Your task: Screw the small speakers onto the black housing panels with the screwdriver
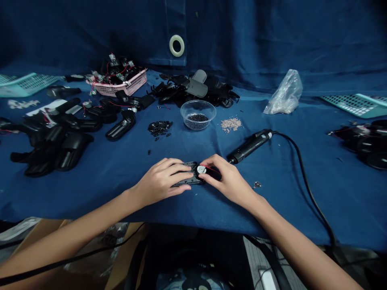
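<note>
On the blue cloth in front of me lies a black plastic shell (198, 180), its hollow side facing up. My left hand (163, 179) holds it down, fingers laid across its left part and thumb along the near edge. My right hand (228, 177) pinches a round, white-faced part with a red wire (201, 169) between thumb and fingers, at the shell's right end. Whether that part is seated in the shell, I cannot tell; the fingers cover much of it. Just beyond my right hand lies a black electric screwdriver (250, 146), tip towards the hand.
A clear bowl (198, 108) of tiny dark pieces stands between small black parts (160, 128) and a pile of screws (231, 124). Black housings (72, 149) crowd the left, beside a pink basket (133, 83). A plastic bag (286, 94) stands right; the screwdriver's cable (299, 177) runs there.
</note>
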A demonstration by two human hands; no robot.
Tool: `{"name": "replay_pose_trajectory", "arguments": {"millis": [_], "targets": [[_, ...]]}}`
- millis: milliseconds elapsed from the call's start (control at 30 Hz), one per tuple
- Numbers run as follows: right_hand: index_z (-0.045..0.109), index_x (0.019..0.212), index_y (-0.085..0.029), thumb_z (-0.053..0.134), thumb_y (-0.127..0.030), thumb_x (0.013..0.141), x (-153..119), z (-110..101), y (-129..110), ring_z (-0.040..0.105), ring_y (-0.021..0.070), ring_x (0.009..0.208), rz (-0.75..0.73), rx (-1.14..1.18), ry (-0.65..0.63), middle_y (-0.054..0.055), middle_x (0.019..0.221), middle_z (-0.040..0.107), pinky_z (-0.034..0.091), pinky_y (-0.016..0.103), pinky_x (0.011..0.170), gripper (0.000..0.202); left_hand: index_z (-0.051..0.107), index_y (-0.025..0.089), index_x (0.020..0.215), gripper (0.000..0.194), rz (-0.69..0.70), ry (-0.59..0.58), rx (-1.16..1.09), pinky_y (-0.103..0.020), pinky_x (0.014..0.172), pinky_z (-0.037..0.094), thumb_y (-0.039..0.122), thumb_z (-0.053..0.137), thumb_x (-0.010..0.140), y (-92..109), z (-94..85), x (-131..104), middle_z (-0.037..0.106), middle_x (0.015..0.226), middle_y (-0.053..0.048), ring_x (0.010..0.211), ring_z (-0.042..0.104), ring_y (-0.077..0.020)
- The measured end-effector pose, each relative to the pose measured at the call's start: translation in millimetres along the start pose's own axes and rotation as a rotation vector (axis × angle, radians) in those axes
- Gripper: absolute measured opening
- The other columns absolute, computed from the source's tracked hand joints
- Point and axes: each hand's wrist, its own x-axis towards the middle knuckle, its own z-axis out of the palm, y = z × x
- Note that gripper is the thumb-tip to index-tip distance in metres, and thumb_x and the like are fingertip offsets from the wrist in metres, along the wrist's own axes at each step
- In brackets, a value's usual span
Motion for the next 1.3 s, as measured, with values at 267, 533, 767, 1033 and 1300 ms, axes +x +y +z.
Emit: {"name": "replay_pose_trajectory", "arguments": {"millis": [267,533,767,1033,1300], "targets": [[0.051,0.128,-0.022,0.06,-0.044,0.088,0,-3,0,0.053,0.0218,0.118,-0.051,-0.029,-0.062,0.01,0.128,0.053,0.047,0.041,0.1,0.047,0.065,0.02,0.114,0.029,0.011,-0.006,0.013,-0.035,0.094,0.049,0.031,0.062,0.088,2,0.8,-1,0.067,0.117,-0.006,0.113,0.056,-0.0203],[0.051,0.132,-0.022,0.068,-0.051,0.078,11,-7,7,0.057,0.0216,0.115,-0.063,-0.065,-0.22,0.007,0.126,0.058,0.047,0.038,0.099,0.063,0.065,0.02,0.116,0.03,0.021,-0.022,-0.014,-0.036,0.098,0.049,0.033,0.06,0.09,-1,0.4,-2,0.065,0.121,-0.005,0.113,0.056,-0.0195],[0.045,0.137,-0.022,0.067,-0.05,0.08,10,-9,14,0.054,0.0225,0.12,-0.091,-0.119,-0.25,0.008,0.132,0.054,0.045,0.039,0.102,0.067,0.064,0.021,0.117,0.031,0.003,-0.067,-0.013,-0.035,0.098,0.047,0.036,0.056,0.092,-1,-1.3,-2,0.064,0.122,-0.005,0.113,0.056,-0.0189],[0.044,0.137,-0.022,0.067,-0.055,0.078,9,-7,10,0.051,0.025,0.122,-0.126,-0.122,-0.268,0.01,0.133,0.051,0.044,0.041,0.103,0.071,0.062,0.02,0.109,0.029,-0.134,-0.204,-0.083,-0.038,0.1,0.039,0.041,0.053,0.092,8,-20.0,23,0.062,0.118,-0.006,0.117,0.05,-0.022],[0.039,0.137,-0.004,0.046,-0.071,0.082,10,-77,16,0.06,0.0408,0.102,0.631,-0.603,0.484,0.025,0.104,0.061,0.046,0.056,0.087,0.087,0.06,0.032,0.121,0.03,-0.004,-0.511,-0.227,-0.029,0.095,0.038,0.028,0.044,0.096,-1,-16.4,67,0.061,0.115,0.001,0.104,0.056,-0.0152]]}}
